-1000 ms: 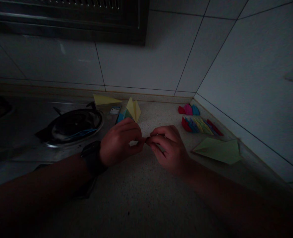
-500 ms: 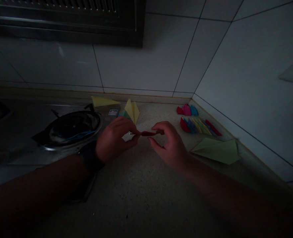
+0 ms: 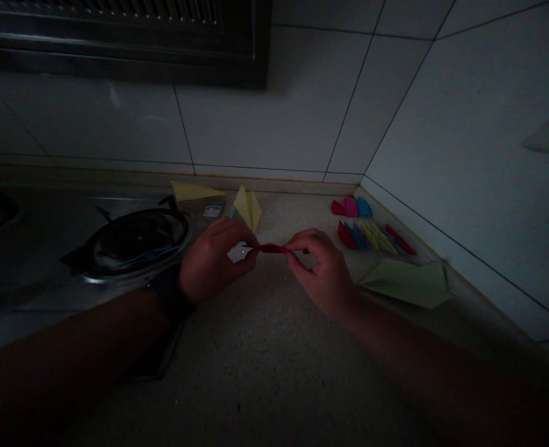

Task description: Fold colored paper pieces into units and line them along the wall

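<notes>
Between my two hands is a small piece of folded red paper [image 3: 272, 248], seen nearly edge-on above the countertop [image 3: 265, 347]. My left hand [image 3: 218, 254] pinches its left end between thumb and forefinger; a dark watch [image 3: 169, 295] is on that wrist. Thumb and fingertips of my right hand [image 3: 321, 264] close on the paper's right end. Just beyond my left hand stands a yellow paper plane [image 3: 250, 208] with a greenish part by its left side. The light is dim, so the paper's exact folds cannot be made out.
Left is a gas burner [image 3: 139, 239] on the stove. Behind it lie a yellow folded paper [image 3: 195, 191] and a small card [image 3: 213, 210]. By the right wall are small coloured folded papers [image 3: 367, 236] and a pale green paper plane [image 3: 407, 282]. A range hood [image 3: 125, 62] hangs above.
My right thumb and fingers have closed on the right end of the red paper, where they were apart before. The paper has tilted slightly. My left hand keeps its pinch.
</notes>
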The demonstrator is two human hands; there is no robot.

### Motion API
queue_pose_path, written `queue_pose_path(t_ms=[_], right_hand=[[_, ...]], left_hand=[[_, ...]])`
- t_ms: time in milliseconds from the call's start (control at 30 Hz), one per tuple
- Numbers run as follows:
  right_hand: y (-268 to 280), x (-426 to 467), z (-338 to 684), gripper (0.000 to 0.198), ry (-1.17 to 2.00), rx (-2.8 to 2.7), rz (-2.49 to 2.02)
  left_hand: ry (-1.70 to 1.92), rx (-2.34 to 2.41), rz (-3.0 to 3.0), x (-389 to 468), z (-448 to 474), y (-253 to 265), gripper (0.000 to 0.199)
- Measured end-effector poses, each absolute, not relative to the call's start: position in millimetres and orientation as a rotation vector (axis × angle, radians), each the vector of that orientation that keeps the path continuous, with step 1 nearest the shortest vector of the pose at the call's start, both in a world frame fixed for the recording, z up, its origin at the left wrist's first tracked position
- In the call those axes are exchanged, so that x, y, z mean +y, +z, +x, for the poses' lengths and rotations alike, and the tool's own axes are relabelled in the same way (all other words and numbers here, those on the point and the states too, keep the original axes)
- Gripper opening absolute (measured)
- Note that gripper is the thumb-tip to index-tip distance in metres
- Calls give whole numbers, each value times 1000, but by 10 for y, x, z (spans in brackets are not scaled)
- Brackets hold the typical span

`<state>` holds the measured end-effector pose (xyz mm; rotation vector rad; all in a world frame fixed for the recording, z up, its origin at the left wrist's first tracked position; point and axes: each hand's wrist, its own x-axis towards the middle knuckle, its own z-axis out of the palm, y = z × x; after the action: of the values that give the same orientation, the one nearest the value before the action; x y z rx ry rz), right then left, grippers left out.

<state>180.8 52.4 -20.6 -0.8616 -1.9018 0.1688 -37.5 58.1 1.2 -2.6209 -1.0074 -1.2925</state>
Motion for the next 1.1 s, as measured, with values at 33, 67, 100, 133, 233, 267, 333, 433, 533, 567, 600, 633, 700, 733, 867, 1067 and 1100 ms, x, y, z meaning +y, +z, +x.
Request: queue_pose_path(t_ms=[33,67,100,133,233,267,333,433,533,567,600,633,700,733,867,1067,1100], right_hand=[[-207,523,1809,19,166,-1908,-854],[-208,523,1811,19,163,-1913,-850],[-209,523,1812,19,161,-1917,-848],[-210,524,1814,19,160,-1920,-851],[-211,524,1818,18,155,-1925,-869],[-209,522,1818,18,149,-1934,-874],[-201,514,1816,17,127,-1968,-875],[-183,490,1808,15,85,-2047,-852],[-165,466,1802,13,46,-2090,-828],[-160,461,1801,12,37,-2091,-826],[-157,458,1802,12,29,-2091,-825],[-154,456,1802,12,24,-2090,-827],[-149,455,1805,11,15,-2091,-826],[-148,454,1806,10,13,-2097,-823],[-139,439,1804,7,17,-2139,-793],[-118,409,1790,6,-16,-2209,-770],[-115,405,1788,6,-18,-2212,-765]], left_hand=[[-1295,-1006,-2622,586,-378,5,10],[-1295,-1002,-2625,589,-381,0,10],[-1292,-1001,-2629,590,-384,-4,10],[-1289,-1001,-2631,588,-387,-5,10],[-1272,-1016,-2651,561,-390,19,10],[-1266,-1026,-2663,547,-389,33,11],[-1254,-1037,-2694,521,-381,62,14],[-1238,-1012,-2713,507,-359,78,14],[-1187,-955,-2726,523,-339,59,7],[-1169,-942,-2733,531,-335,50,6],[-1155,-935,-2741,537,-334,42,7],[-1147,-939,-2744,541,-334,36,7],[-1150,-957,-2733,545,-337,30,7],[-1153,-964,-2725,544,-339,30,6],[-1147,-990,-2717,528,-337,40,6],[-1173,-977,-2704,492,-313,64,5],[-1171,-968,-2710,489,-312,65,5]])
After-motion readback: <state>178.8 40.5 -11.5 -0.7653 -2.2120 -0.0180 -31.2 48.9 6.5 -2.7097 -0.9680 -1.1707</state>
